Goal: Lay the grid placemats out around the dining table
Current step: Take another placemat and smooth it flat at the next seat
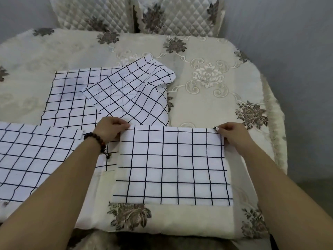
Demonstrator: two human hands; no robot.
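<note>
A white placemat with a dark grid (173, 165) lies flat at the table's near edge, in front of me. My left hand (110, 129) pinches its far left corner and my right hand (232, 133) pinches its far right corner. A second grid placemat (34, 157) lies flat at the near left. A third (70, 98) lies flat behind it. A fourth, rumpled placemat (133, 91) rests askew on top of the third, its far edge curled up.
The dining table is covered by a cream cloth with grey-brown flowers (216, 87). Two chairs with quilted cream backs (93, 13) (178, 17) stand at the far side. Grey walls lie behind and to the right.
</note>
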